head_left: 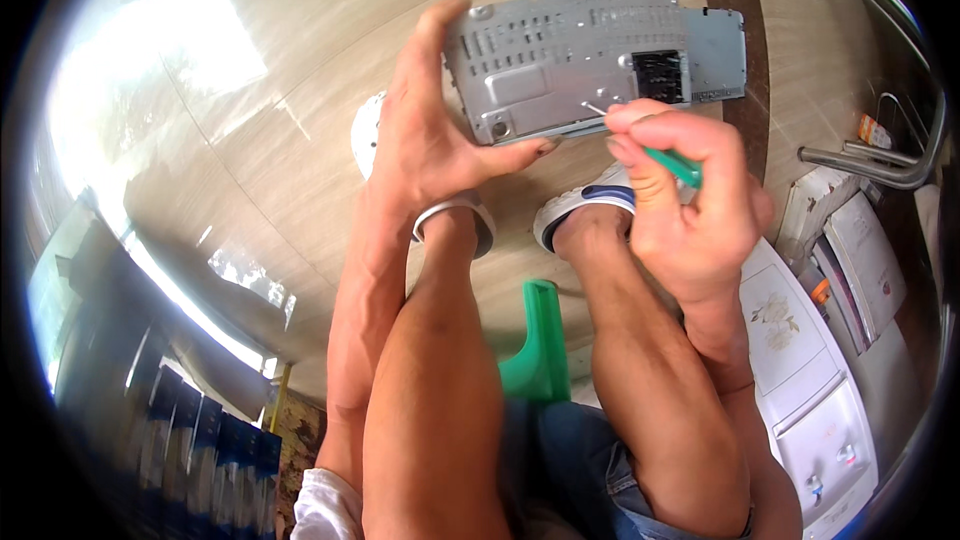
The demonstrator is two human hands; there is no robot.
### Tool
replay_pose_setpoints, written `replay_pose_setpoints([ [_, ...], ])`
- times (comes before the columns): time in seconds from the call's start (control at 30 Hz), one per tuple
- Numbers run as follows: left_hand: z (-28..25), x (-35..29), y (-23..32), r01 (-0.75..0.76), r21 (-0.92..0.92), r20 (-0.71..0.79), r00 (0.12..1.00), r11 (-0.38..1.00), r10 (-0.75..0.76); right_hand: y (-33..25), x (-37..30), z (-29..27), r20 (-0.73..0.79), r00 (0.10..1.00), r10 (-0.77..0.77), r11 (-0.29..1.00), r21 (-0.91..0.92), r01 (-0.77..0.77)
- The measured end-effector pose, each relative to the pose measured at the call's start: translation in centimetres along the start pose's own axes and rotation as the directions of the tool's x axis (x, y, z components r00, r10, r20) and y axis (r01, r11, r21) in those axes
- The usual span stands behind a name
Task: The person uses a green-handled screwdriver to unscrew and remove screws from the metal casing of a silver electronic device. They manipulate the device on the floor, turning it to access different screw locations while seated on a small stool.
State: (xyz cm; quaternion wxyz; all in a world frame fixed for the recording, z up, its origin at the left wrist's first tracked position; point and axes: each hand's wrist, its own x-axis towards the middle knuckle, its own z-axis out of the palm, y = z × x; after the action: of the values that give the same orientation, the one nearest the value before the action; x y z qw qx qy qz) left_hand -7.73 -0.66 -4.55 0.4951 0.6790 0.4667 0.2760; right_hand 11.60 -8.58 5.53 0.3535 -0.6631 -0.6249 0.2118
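A silver metal electronics case (pixel 560 50) with rows of slots is held up above the tiled floor. Its left end is gripped by my left hand (pixel 430 130), which is closed with the thumb along the lower edge. A dark square opening shows in the case's lower right part. My right hand (pixel 690 180) is closed around a green-handled screwdriver (pixel 682 168). The thin shaft of the screwdriver points at the case's lower face; whether its tip touches a screw, I cannot tell. Beyond the right end of the case a flat blue-grey metal panel (pixel 718 55) sticks out.
Between my legs is a green plastic stool (pixel 541 340). To the right stands a white drawer cabinet (pixel 800 350), beside boxes (pixel 865 250) and a bent steel tube (pixel 880 175). Dark blue boxes (pixel 205 440) line the lower left. Sunlight glares on the tiled floor (pixel 290 130).
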Motion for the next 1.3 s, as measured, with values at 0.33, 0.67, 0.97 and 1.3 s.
replay_pose_setpoints([
  [0.33,-0.1,-0.9,-1.5,-0.029,-0.176,-0.031,0.999,0.984,0.024,1.1,-0.1,-2.5,-0.217,0.968,-0.130,0.925,0.325,0.197],
  [0.67,0.1,-0.7,-1.8,-0.043,-0.103,-0.052,0.998,0.994,0.038,18.8,-4.8,-6.2,-0.330,0.589,0.737,0.644,0.080,-0.761],
  [0.97,-0.2,-0.2,-1.9,-0.043,-0.090,-0.044,0.998,0.995,0.040,24.6,-3.0,-4.9,-0.177,0.683,0.709,0.671,-0.129,-0.730],
  [1.3,0.9,-0.3,-2.2,-0.052,-0.103,-0.036,0.998,0.993,0.048,27.6,-2.6,-2.7,-0.055,0.771,0.634,0.621,-0.559,-0.550],
])
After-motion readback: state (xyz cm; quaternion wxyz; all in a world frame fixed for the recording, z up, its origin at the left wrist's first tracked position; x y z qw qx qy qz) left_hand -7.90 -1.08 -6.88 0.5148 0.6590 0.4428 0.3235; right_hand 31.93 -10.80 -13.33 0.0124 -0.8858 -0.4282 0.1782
